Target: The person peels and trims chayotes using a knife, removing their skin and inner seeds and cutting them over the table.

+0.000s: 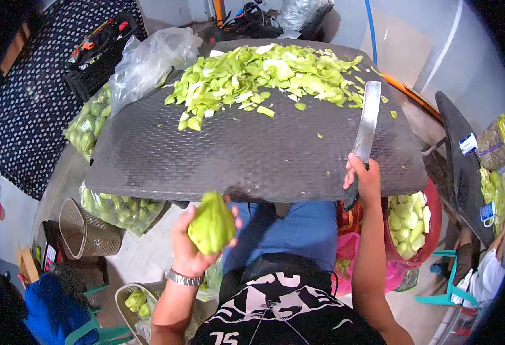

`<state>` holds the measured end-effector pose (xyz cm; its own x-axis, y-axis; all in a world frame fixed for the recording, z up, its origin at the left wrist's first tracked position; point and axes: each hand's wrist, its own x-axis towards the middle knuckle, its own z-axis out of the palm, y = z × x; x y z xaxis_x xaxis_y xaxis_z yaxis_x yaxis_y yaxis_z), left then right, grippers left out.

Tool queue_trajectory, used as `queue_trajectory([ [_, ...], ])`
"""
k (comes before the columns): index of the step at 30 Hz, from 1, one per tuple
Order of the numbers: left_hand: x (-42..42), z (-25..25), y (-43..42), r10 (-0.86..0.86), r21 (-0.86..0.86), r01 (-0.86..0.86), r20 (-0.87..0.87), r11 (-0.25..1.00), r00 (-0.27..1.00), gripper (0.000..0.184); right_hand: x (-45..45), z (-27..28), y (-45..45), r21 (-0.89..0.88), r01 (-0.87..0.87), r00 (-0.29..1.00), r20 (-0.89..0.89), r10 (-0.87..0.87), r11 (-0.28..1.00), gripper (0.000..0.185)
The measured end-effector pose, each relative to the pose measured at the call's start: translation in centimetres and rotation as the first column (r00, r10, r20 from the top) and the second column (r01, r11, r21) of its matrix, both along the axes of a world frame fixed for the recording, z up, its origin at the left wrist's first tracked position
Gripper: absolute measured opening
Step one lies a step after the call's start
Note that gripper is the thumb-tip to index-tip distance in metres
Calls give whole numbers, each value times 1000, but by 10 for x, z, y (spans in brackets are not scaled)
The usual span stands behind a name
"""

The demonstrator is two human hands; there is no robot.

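A whole green chayote rests in my left hand, its fingers wrapped round it, just off the near edge of the dark woven-pattern table. My right hand grips the black handle of a large knife at the table's right side. The wide blade points away from me, over the tabletop. Along the far side of the table lies a broad heap of green peelings, with a few loose bits nearer the middle. The knife and the chayote are well apart.
A red tub of peeled pieces stands below right, beside a pink bag. Bags of chayotes and a woven basket are at left; another basket is lower left. People sit at both lower sides near green chairs.
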<state>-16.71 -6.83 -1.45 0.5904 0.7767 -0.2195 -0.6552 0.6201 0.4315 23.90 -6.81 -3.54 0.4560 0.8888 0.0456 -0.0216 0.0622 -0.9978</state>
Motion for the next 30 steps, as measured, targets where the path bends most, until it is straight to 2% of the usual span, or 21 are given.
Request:
queue_trajectory([
  [3,36,52,14,164,173,-180,104,968,981,75,-3,-5,-5,-34,20,999,27,-19,999,29],
  [4,40,43,19,63,187,-85,117,979,991,75,-3,-3,-3,-36,31,998,47,-29,999,29],
  [5,45,29,29,-40,211,11,132,977,990,76,-10,2,-7,-4,80,977,199,-78,997,27],
  [7,59,16,29,-157,218,158,-21,963,987,75,-36,24,-21,83,158,856,485,-179,984,24],
  [8,69,13,26,-121,270,161,-159,949,980,77,-45,39,-29,161,134,801,563,-203,978,18],
  [9,78,11,23,-85,311,181,-297,933,951,78,-56,51,-35,226,132,810,536,-236,965,18],
  [11,89,11,17,-40,321,174,-384,931,922,79,-71,74,-33,364,138,823,475,-311,921,18],
  [12,93,9,18,-1,360,173,-430,917,903,80,-73,80,-31,330,90,881,414,-230,940,20],
  [14,99,12,22,70,411,173,-513,895,855,82,-63,76,-22,125,-19,882,469,-42,992,20],
  [15,99,9,27,162,521,204,-573,829,803,82,-60,74,-18,22,-73,875,482,54,997,20],
  [16,98,1,34,263,618,246,-614,747,744,82,-62,73,-15,-14,-28,788,615,31,1000,30],
  [17,97,-2,41,371,699,294,-632,652,681,83,-67,75,-16,53,-105,719,693,39,993,39],
  [19,97,8,42,509,774,292,-602,562,614,83,-83,78,-27,145,-275,559,828,35,950,57],
  [20,96,12,39,568,800,299,-585,520,579,83,-92,81,-34,86,-304,555,826,103,949,71],
  [21,96,14,39,556,791,303,-596,532,579,82,-99,84,-37,29,-331,547,820,167,943,86],
  [23,95,15,39,533,770,314,-619,555,577,79,-105,76,-33,59,-377,467,874,135,924,101],
  [26,96,12,42,515,769,337,-622,543,590,79,-109,81,-32,-49,-381,367,909,199,923,105],
  [30,97,6,42,574,807,320,-581,496,577,78,-106,82,-26,-111,-437,360,888,286,893,93],
])
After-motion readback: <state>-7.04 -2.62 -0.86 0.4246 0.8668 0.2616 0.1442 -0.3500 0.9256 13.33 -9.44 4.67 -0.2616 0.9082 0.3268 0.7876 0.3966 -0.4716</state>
